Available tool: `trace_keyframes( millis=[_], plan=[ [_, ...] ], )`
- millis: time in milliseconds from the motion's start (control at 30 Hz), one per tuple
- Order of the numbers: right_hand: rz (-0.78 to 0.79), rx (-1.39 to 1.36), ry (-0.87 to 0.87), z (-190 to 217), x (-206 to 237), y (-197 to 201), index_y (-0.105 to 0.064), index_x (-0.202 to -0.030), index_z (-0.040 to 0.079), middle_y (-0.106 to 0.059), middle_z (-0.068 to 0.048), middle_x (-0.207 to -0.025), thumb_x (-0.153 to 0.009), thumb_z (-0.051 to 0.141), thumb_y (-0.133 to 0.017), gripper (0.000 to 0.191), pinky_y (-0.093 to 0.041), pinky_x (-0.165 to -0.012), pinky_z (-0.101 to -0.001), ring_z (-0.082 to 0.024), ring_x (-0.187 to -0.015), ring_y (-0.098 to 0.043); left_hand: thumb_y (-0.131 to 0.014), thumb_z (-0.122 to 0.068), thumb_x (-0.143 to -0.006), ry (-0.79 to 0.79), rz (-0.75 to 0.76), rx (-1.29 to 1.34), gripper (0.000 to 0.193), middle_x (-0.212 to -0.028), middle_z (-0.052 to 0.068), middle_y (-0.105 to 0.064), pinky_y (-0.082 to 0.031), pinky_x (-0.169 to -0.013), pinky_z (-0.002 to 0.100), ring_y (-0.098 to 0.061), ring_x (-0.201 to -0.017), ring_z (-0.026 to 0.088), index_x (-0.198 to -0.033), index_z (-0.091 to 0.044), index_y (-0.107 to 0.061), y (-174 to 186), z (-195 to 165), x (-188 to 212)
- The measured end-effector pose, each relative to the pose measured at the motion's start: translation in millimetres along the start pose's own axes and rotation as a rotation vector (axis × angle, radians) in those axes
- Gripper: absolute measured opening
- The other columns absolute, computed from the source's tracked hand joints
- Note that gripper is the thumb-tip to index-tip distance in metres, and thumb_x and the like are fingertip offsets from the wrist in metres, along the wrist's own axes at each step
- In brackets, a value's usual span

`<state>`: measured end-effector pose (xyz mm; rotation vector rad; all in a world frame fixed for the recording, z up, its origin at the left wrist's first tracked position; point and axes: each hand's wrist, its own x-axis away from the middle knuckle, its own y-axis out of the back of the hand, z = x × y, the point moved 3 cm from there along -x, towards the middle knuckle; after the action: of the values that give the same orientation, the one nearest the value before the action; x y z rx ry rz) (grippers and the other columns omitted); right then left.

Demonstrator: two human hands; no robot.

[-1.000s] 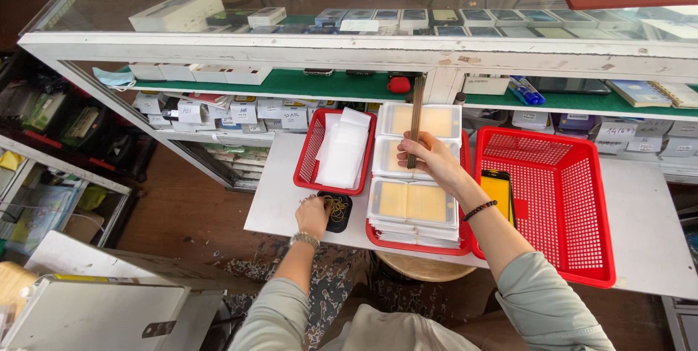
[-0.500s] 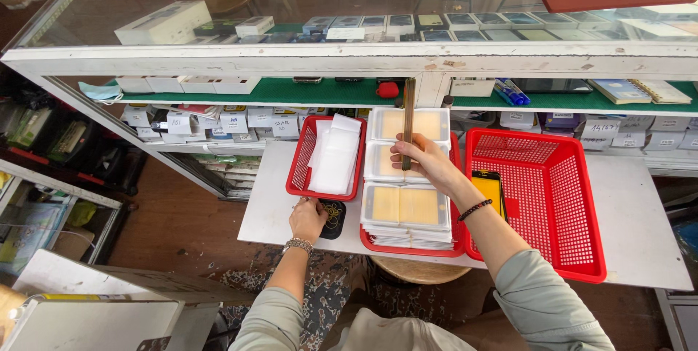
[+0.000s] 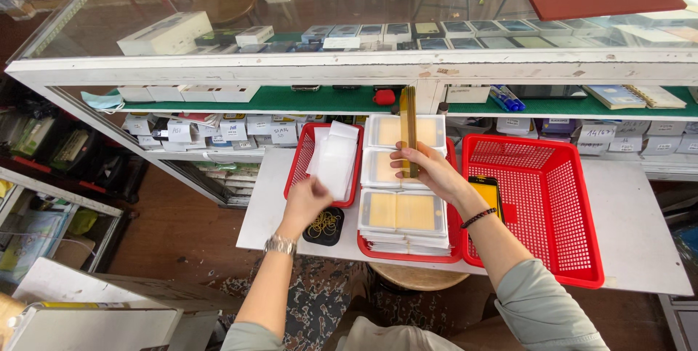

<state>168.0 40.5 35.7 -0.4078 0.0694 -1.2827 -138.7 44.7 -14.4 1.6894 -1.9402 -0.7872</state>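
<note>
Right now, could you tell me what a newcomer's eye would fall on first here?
The large red basket on the right of the grey shelf, then the right hand holding a thin yellow stack upright over stacked clear packets in the middle tray. The left hand hovers above a black dish of rubber bands.

Thin stack of flat yellow-brown cards (image 3: 408,129), seen edge-on, upright, long axis near-to-far, pinched at its near end, over the far part of the centre red tray. Small black round dish of yellow rubber bands (image 3: 324,225) sits flat on white tabletop, near-left of that tray, uncovered, approx half full.
</note>
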Motion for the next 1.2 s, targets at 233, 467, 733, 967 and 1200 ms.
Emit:
trace_keyframes(
  millis=[233,467,733,967,1200],
  plan=[
    [0.23,-0.194,0.016,15.7,17.1,-15.4,-0.045,-0.147,0.004,-0.054,-0.011,-0.148,-0.091,0.044,-0.06,0.07,-0.05,-0.1,-0.0469,-0.033,-0.123,-0.063,-0.068,-0.01,-0.093,-0.061,0.184,0.912,0.009,-0.09,0.006,-0.076,-0.047,-0.06,0.024,-0.067,-0.077,0.01,-0.095,-0.007,-0.061,-23.0,-100.5,-66.4],
    [0.154,-0.343,0.008,12.2,22.0,4.3,-0.045,-0.147,0.0,-0.057,-0.021,-0.138,-0.098,0.038,-0.058,0.064,-0.053,-0.103,-0.0514,-0.038,-0.116,-0.066,-0.062,-0.01,-0.096,0.073,0.348,1.103,0.022,-0.095,0.01,-0.077,-0.045,-0.064,0.023,-0.064,-0.083,0.011,-0.115,-0.011,-0.05,-68.5,-109.3,-81.6],
    [-0.052,0.224,-0.004,14.8,29.8,7.0,-0.052,-0.14,-0.003,-0.065,-0.018,-0.123,-0.091,0.04,-0.065,0.067,-0.056,-0.094,-0.0367,-0.019,-0.104,-0.07,-0.058,-0.007,-0.098,0.05,0.108,1.07,0.03,-0.093,0.006,-0.071,-0.053,-0.073,0.024,-0.068,-0.087,0.012,-0.126,0.001,-0.068,-104.4,-98.8,-97.5],
    [-0.407,0.876,-0.032,27.7,33.8,-7.9,-0.05,-0.139,-0.01,-0.075,-0.022,-0.103,-0.071,0.06,-0.076,0.101,-0.06,-0.082,-0.0352,-0.028,-0.096,-0.076,-0.048,-0.059,-0.098,0.166,0.514,1.359,0.067,-0.118,0.008,-0.072,-0.053,-0.093,0.031,-0.068,-0.104,0.018,-0.133,-0.004,-0.064,-119.6,-129.1,-79.5],
    [-0.263,1.064,-0.019,41.4,39.1,-11.3,-0.047,-0.143,-0.008,-0.07,-0.023,-0.117,-0.078,0.066,-0.072,0.102,-0.055,-0.088,-0.0335,-0.03,-0.107,-0.07,-0.054,-0.042,-0.101,0.204,0.519,1.467,0.053,-0.115,0.012,-0.068,-0.052,-0.1,0.041,-0.067,-0.107,0.025,-0.131,0.001,-0.058,-114.5,-143.7,-66.1]
  ],
)
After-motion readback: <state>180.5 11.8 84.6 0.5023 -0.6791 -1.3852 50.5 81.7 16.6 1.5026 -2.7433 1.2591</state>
